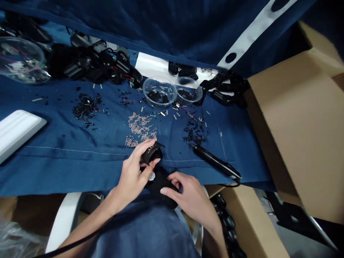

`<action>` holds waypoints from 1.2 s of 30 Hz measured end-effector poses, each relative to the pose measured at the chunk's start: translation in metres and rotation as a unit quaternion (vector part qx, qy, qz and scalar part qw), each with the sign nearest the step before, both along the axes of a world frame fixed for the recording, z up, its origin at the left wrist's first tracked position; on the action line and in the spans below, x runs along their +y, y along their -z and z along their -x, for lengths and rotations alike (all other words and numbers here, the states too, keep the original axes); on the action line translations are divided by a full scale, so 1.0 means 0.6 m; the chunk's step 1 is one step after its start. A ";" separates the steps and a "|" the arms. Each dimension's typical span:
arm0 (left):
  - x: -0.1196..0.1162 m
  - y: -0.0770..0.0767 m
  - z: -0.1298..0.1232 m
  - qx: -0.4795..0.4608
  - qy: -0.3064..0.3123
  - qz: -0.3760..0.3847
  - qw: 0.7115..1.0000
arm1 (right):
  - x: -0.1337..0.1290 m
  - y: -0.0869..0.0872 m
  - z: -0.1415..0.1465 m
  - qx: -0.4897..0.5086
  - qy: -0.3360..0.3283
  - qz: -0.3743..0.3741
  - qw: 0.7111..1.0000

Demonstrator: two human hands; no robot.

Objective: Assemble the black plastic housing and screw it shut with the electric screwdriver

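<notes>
**Q: What is nearest the camera?**

A: The person's blue clothing (142,233) is filling the bottom centre of the frame. A large brown cardboard box (292,125) is taking up the right side, and a dark blue cloth (80,172) is stretching across the middle.

**Q: What are the hands doing?**

A: At lower centre, the left hand (131,175) is pinching a curved black plastic housing (152,154) between thumb and fingers, holding it by its edges. The right hand (190,197) is lying curled over a flat black piece (162,188), though I cannot tell whether it is gripping or only resting there. A thin red wire (152,167) is running down from the housing to a small pale disc (152,176).

**Q: How would that housing handle?**

A: It is looking light, stiff and thin-walled, so the rim seems the best place to hold it. The wire is looking fragile.

**Q: What else is around them?**

A: A black corded pen-shaped tool (215,161) is lying just right of the hands. Two clear plastic bowls (158,92) are sitting at upper centre, holding small black parts (156,96). A pile of tiny pale metal pieces (139,127) is scattering across the cloth just above the left hand.
</notes>
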State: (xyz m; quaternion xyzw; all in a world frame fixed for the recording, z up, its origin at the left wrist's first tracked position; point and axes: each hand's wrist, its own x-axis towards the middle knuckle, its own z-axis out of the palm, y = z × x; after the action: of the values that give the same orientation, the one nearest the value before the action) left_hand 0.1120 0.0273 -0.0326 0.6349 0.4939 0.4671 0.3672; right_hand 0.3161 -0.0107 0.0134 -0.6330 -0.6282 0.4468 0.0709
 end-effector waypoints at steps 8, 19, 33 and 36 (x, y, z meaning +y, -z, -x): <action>0.007 -0.019 -0.007 -0.111 -0.038 0.076 0.990 | -0.005 0.003 -0.001 0.263 0.088 0.162 0.947; 0.001 -0.019 -0.021 -0.111 -0.083 0.084 0.987 | -0.031 -0.032 -0.003 0.290 0.202 0.132 0.926; -0.016 -0.035 0.008 -0.173 -0.011 0.232 0.957 | -0.035 0.018 0.016 0.138 0.203 -0.069 0.967; -0.017 -0.031 0.003 -0.196 -0.010 0.244 0.950 | -0.028 0.020 0.027 0.143 0.173 -0.153 0.962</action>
State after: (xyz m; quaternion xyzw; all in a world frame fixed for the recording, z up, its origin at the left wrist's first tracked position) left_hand 0.1100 0.0172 -0.0140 0.4170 0.5174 0.4511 0.5957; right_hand 0.3001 -0.0278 0.0015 -0.6431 -0.5530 0.4124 0.3323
